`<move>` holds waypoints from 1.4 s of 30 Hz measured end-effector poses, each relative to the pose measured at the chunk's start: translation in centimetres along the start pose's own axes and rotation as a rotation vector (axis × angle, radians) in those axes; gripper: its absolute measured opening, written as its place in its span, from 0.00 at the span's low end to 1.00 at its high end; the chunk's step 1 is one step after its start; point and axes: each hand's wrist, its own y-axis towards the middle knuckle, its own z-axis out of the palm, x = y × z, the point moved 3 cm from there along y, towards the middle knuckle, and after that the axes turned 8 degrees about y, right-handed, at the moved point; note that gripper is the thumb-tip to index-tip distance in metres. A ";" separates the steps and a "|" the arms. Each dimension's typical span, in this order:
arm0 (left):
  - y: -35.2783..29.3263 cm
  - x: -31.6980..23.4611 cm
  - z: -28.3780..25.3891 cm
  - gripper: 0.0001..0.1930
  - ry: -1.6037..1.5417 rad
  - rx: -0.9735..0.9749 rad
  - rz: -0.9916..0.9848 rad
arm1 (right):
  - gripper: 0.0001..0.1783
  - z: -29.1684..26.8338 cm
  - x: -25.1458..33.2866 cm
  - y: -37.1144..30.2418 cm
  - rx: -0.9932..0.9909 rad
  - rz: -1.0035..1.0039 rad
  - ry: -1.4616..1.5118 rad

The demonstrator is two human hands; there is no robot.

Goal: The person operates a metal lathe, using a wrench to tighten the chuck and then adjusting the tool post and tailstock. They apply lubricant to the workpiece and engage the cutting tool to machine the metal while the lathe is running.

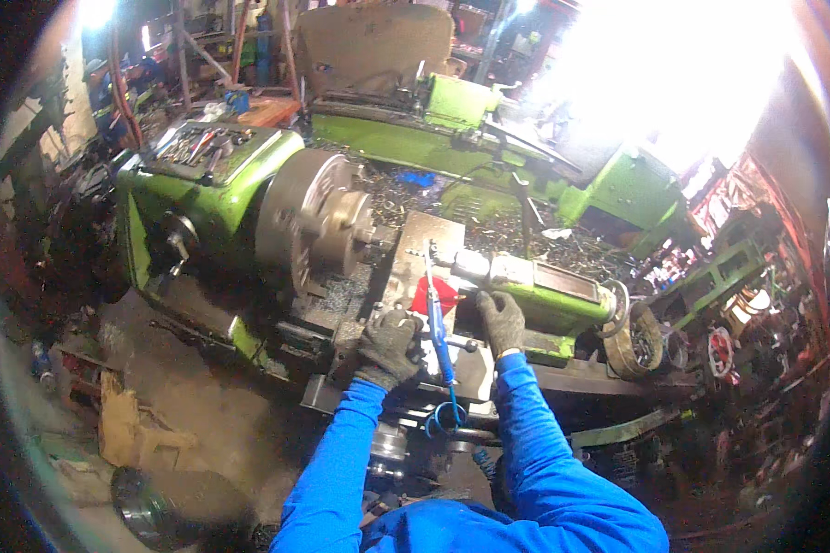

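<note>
My two gloved hands are over the carriage of a green lathe [563,304]. My left hand [390,346] rests, fingers curled, at the left of the carriage; what lies under its fingers is hidden. My right hand [501,321] is bent beside the tailstock, its fingertips near a small brass-coloured tip [461,297]; whether it grips this is unclear. Between the hands lies a long, slim blue tool [439,341] with a metal stem, looking like an air blow gun, and a blue coiled hose [445,419] at its lower end. A red cloth [424,297] is partly under it.
Left of my hands is the large lathe chuck [300,221], with small tools [201,147] on the headstock. Metal chips [392,198] cover the area behind. A second green machine [369,138] stands farther back. The tailstock handwheel [618,302] is at the right.
</note>
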 end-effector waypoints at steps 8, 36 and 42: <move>0.6 -0.8 -0.3 0.21 -0.035 0.015 0.064 | 0.23 -11.8 -12.4 -14.1 -0.025 0.174 -0.387; -2.1 4.3 4.4 0.16 -0.124 -0.057 -0.602 | 0.35 -29.5 -51.0 16.4 0.121 -0.054 -0.146; -4.8 6.6 5.3 0.15 -0.051 -0.100 -0.648 | 0.31 -29.1 -53.3 15.3 0.216 -0.017 -0.346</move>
